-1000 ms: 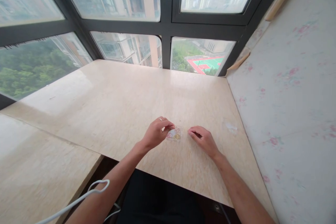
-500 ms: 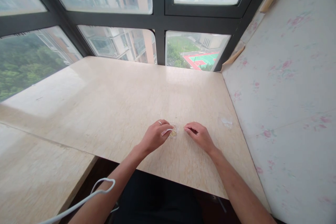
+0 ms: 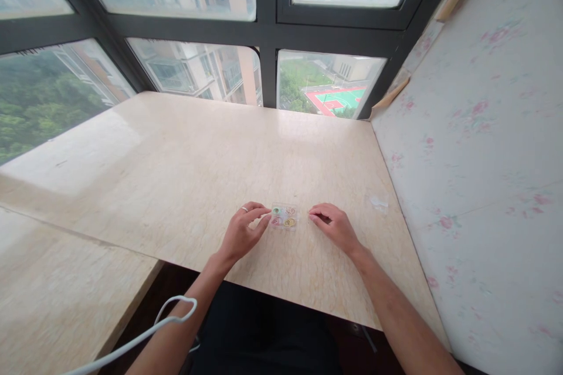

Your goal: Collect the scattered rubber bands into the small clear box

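A small clear plastic box lies on the tabletop, divided into compartments. Inside are small ring-like pieces: green ones, red ones and yellow ones. My left hand, with a ring on one finger, is at the box's left edge. Its thumb and index finger are a little apart with nothing visible between them; whether they touch the box I cannot tell. To the right of the box, my right hand rests with thumb and fingertips pinched together. Anything inside that pinch is too small to make out.
A crumpled clear plastic piece lies at the right, near the flowered wall. The pale marbled tabletop runs back to dark-framed windows. A white cable loops beside my left forearm.
My left hand has drawn back leftward from over the box, uncovering its left compartments. The white strip seen by its fingers is no longer visible there. My right hand stays put.
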Tool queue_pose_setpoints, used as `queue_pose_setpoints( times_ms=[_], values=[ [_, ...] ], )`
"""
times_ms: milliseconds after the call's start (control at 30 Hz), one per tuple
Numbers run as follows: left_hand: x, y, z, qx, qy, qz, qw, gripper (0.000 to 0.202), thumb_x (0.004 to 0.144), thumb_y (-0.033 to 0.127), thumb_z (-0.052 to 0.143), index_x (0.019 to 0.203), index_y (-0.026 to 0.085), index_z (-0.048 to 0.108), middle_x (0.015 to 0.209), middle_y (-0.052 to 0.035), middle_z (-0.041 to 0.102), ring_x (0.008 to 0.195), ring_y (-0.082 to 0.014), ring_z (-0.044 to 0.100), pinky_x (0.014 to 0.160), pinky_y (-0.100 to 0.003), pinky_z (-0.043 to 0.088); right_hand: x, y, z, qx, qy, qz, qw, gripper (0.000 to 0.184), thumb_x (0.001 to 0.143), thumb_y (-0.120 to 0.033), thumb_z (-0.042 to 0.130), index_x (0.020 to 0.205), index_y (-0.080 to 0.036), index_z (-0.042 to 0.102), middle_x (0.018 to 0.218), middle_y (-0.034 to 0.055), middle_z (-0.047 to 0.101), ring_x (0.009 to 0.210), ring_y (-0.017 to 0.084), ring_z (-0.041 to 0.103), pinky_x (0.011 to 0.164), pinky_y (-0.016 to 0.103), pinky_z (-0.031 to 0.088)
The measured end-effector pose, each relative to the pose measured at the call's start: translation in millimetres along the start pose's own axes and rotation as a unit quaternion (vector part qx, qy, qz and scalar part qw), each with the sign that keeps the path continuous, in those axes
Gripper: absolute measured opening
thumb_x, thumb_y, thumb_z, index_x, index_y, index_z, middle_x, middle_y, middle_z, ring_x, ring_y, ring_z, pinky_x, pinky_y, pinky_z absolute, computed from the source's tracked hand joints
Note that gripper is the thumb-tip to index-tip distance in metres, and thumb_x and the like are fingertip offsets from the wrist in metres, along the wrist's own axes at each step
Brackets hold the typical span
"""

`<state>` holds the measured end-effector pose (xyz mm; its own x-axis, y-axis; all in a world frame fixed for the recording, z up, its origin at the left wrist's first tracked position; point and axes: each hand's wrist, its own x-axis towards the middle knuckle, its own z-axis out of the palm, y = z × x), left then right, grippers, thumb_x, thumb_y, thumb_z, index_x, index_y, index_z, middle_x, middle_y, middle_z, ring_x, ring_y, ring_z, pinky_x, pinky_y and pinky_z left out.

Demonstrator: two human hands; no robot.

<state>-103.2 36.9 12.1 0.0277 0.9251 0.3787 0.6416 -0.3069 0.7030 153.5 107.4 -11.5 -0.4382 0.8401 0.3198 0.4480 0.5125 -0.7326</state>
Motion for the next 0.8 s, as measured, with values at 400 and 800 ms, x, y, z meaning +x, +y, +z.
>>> queue_pose_setpoints(
  times_ms=[400,800],
  values=[
    [6,-22,6.8,0.04,-0.136,-0.013,0.99,0.078,0.076,0.031,0.068,0.143,0.018,0.029,0.141,-0.0157,0.045,0.129,-0.0299,0.039,0.106,-0.05,0.032,-1,-2,1,0.034,0.023,0.038,0.998,0.017,0.088,-0.033,0.055,0.083,-0.021,0.065,0.089,0.0068,0.068,0.078,0.019,0.062,0.066,0.031,0.05],
    [10,-44,13.6,0.037,-0.153,0.045,0.987,0.082,0.081,0.037,0.063,0.148,0.024,0.019,0.132,-0.011,0.056,0.122,-0.0301,0.046,0.1,-0.047,0.034,-5,5,-4,0.101,0.141,0.088,0.981,0.017,0.089,-0.038,0.052,0.085,-0.021,0.052,0.094,0.0071,0.065,0.074,0.015,0.063,0.07,0.031,0.053]
  ],
)
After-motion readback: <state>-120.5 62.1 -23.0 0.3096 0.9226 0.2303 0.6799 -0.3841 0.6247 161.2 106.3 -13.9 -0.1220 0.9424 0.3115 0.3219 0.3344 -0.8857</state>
